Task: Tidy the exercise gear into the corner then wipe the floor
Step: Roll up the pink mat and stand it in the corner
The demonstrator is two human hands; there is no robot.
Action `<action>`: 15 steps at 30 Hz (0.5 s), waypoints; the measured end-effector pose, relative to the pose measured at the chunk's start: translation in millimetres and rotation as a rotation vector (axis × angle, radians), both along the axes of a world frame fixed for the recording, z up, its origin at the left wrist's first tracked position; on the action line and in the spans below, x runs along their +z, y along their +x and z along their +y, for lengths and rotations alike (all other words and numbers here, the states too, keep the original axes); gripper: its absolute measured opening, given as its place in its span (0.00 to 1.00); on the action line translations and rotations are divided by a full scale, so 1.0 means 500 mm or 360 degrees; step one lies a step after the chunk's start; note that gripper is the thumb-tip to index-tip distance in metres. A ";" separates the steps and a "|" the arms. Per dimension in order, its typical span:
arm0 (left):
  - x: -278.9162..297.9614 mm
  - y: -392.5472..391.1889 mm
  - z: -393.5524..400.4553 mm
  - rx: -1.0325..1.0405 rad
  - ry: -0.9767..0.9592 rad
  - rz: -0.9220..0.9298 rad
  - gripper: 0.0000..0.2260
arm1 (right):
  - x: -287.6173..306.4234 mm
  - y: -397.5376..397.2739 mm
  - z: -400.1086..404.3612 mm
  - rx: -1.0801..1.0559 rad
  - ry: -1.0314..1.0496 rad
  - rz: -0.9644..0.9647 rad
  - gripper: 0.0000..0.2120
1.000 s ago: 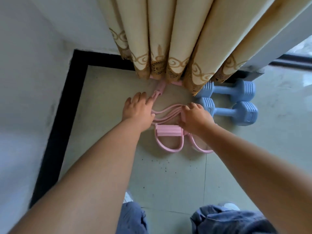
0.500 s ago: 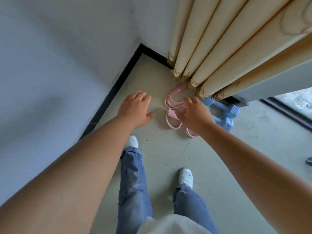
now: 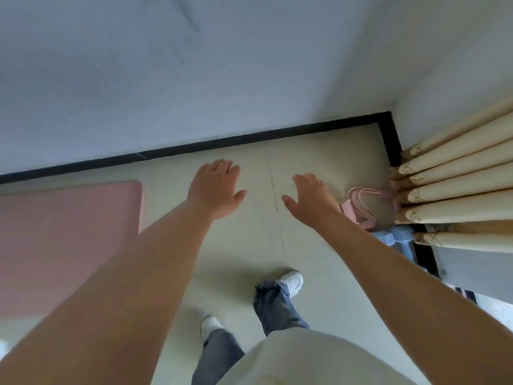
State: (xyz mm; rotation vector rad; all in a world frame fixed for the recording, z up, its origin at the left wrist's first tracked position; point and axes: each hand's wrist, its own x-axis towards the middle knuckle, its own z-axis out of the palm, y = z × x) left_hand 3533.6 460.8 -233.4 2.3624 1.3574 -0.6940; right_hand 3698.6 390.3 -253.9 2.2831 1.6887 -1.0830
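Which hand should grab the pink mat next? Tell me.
Left, probably. The left hand is open, empty and on the mat's side; the right hand is over by the pink band.

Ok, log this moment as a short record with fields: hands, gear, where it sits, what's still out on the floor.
left hand: open, empty, held over bare floor
right hand: open, empty, just left of the gear
pink resistance band: on the floor by the curtain hem, in the corner
blue dumbbells: beside the band, partly hidden under the curtain
pink mat: flat on the floor, along the wall, away from the corner
wiping cloth: none in view
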 end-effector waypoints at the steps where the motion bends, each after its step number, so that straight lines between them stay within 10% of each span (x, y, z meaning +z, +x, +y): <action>1: 0.010 -0.070 -0.022 0.0122 -0.0002 0.0016 0.25 | 0.007 -0.064 0.001 0.0113 0.0001 0.0012 0.26; 15: 0.084 -0.842 -0.576 0.1193 -0.0020 -0.0052 0.23 | 0.085 -0.822 -0.298 0.1036 0.0034 0.0037 0.27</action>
